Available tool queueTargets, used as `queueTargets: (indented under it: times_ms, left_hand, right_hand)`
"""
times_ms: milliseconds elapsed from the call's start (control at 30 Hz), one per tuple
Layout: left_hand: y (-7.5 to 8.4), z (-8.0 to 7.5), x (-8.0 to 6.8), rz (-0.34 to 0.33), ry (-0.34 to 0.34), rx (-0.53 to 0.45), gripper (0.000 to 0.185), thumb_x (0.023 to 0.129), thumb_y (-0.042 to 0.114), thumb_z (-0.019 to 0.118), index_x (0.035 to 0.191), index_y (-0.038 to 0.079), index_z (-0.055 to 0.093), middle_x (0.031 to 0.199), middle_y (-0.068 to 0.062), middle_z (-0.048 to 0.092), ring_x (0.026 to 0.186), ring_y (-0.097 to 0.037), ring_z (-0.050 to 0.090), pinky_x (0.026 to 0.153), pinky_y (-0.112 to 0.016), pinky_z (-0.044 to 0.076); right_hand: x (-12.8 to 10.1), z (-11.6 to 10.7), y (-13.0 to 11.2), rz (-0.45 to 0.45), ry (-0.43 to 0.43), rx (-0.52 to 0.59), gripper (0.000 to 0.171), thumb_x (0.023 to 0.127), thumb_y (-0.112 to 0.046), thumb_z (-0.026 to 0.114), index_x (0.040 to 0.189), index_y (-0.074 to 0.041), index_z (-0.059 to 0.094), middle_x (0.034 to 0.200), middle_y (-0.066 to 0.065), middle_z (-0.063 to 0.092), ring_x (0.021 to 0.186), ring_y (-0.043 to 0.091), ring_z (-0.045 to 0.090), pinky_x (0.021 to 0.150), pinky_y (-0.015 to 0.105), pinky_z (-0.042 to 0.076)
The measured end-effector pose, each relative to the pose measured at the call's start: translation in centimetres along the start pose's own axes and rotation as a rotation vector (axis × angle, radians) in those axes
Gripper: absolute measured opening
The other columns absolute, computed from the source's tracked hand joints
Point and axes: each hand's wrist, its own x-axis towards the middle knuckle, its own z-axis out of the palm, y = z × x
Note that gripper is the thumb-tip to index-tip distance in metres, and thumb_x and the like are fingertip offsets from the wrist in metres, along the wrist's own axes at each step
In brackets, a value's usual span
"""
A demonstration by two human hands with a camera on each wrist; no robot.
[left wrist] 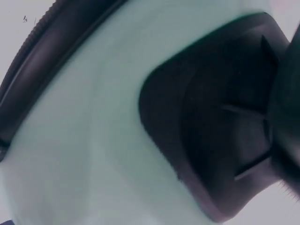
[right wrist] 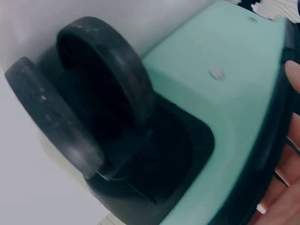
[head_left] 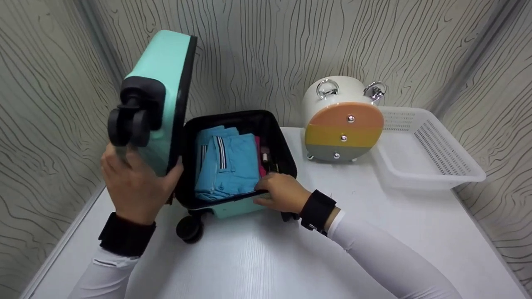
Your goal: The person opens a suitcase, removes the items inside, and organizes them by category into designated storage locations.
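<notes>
A small mint-green suitcase lies open on the white table [head_left: 266,257]. My left hand [head_left: 133,182] grips the raised lid [head_left: 160,83] just below its black twin wheel [head_left: 129,124], thumb hooked over the lid's edge. The left wrist view is filled by the lid's mint shell [left wrist: 93,140] and its wheel housing [left wrist: 215,131]. The black-lined base [head_left: 284,145] holds a folded blue shirt [head_left: 232,166] and a pink item [head_left: 259,160]. My right hand [head_left: 280,192] pinches the base's front rim. In the right wrist view, its fingers [right wrist: 293,140] lie beside a base wheel [right wrist: 93,93].
A round white box [head_left: 343,120] with orange, yellow and grey drawer fronts stands behind the suitcase to the right. A white plastic basket [head_left: 428,153] sits at the far right. Patterned walls close in the table on the back and both sides.
</notes>
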Motion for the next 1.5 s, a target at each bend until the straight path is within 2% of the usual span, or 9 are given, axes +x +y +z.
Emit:
queueTargets:
  times_ms: [167, 333, 500, 633, 1033, 1167, 1267, 1367, 1500]
  left_hand:
    - [-0.3, 0.3, 0.1, -0.039, -0.006, -0.026, 0.093, 0.085, 0.050, 0.083, 0.151, 0.000, 0.041, 0.139, -0.036, 0.046, 0.111, -0.056, 0.051, 0.089, -0.070, 0.043]
    - [-1.2, 0.3, 0.2, -0.113, -0.025, -0.095, 0.094, 0.085, 0.054, 0.081, 0.153, 0.002, 0.040, 0.145, -0.036, 0.043, 0.122, -0.057, 0.047, 0.099, -0.072, 0.039]
    - [-3.2, 0.2, 0.8, -0.224, -0.056, -0.161, 0.101, 0.088, 0.055, 0.081, 0.158, -0.002, 0.036, 0.154, -0.038, 0.038, 0.140, -0.055, 0.039, 0.119, -0.067, 0.034]
    - [-5.0, 0.0, 0.6, -0.323, -0.074, -0.214, 0.100, 0.090, 0.052, 0.081, 0.153, -0.010, 0.034, 0.160, -0.039, 0.032, 0.146, -0.051, 0.033, 0.126, -0.058, 0.032]
    - [-8.0, -0.2, -1.0, -0.798, -0.258, -0.309, 0.098, 0.098, 0.039, 0.076, 0.162, -0.008, 0.019, 0.155, -0.035, 0.029, 0.137, -0.042, 0.034, 0.122, -0.050, 0.028]
    - [-9.7, -0.5, -2.4, -0.985, -0.392, -0.370, 0.106, 0.105, 0.045, 0.062, 0.169, -0.007, -0.006, 0.174, -0.035, 0.005, 0.164, -0.043, 0.012, 0.136, -0.046, 0.010]
    - [-10.9, -0.7, -3.3, -1.145, -0.490, -0.438, 0.110, 0.107, 0.049, 0.054, 0.167, 0.001, -0.025, 0.179, -0.020, -0.023, 0.169, -0.032, -0.016, 0.137, -0.041, -0.006]
    - [-11.7, -0.7, -3.9, -1.286, -0.521, -0.530, 0.111, 0.108, 0.048, 0.053, 0.165, 0.008, -0.033, 0.177, -0.010, -0.033, 0.166, -0.023, -0.025, 0.136, -0.039, -0.009]
    - [-12.4, -0.5, -4.3, -1.404, -0.530, -0.609, 0.108, 0.109, 0.044, 0.051, 0.164, 0.011, -0.035, 0.179, -0.008, -0.029, 0.167, -0.022, -0.019, 0.137, -0.039, -0.001]
  right_hand:
    - [-0.2, 0.7, 0.2, -0.016, 0.051, -0.041, 0.016, 0.102, -0.023, 0.079, 0.105, -0.008, 0.082, 0.099, 0.006, 0.081, 0.094, 0.023, 0.074, 0.086, 0.040, 0.063]
    - [-0.7, 1.2, 0.2, -0.079, 0.126, -0.048, 0.014, 0.100, -0.022, 0.080, 0.097, -0.009, 0.082, 0.092, 0.004, 0.081, 0.088, 0.022, 0.074, 0.080, 0.038, 0.062]
    - [-0.8, 1.2, 0.2, -0.094, 0.167, -0.072, 0.018, 0.101, -0.025, 0.079, 0.090, -0.010, 0.081, 0.083, 0.002, 0.079, 0.081, 0.020, 0.074, 0.075, 0.039, 0.060]
    - [-1.1, 1.1, 0.3, -0.081, 0.175, -0.084, 0.020, 0.102, -0.025, 0.078, 0.090, -0.010, 0.081, 0.080, 0.002, 0.078, 0.078, 0.019, 0.073, 0.075, 0.038, 0.060]
    - [-2.9, 1.3, 1.6, -0.016, 0.215, -0.088, 0.017, 0.103, -0.024, 0.077, 0.094, -0.010, 0.081, 0.082, 0.002, 0.077, 0.078, 0.020, 0.070, 0.076, 0.036, 0.060]
    - [-3.2, 1.4, 1.8, -0.020, 0.237, -0.097, 0.017, 0.103, -0.024, 0.078, 0.094, -0.010, 0.081, 0.082, 0.002, 0.077, 0.078, 0.020, 0.070, 0.076, 0.036, 0.060]
    - [-3.3, 1.4, 1.9, -0.045, 0.263, -0.108, 0.017, 0.102, -0.023, 0.079, 0.091, -0.010, 0.080, 0.081, 0.002, 0.076, 0.077, 0.020, 0.070, 0.075, 0.037, 0.060]
    - [-3.3, 1.4, 2.0, -0.062, 0.285, -0.117, 0.016, 0.100, -0.022, 0.080, 0.091, -0.009, 0.080, 0.081, 0.002, 0.076, 0.077, 0.019, 0.070, 0.074, 0.036, 0.059]
    - [-3.4, 1.3, 1.9, -0.052, 0.282, -0.112, 0.016, 0.100, -0.023, 0.080, 0.094, -0.009, 0.082, 0.085, 0.002, 0.079, 0.079, 0.020, 0.071, 0.075, 0.036, 0.060]
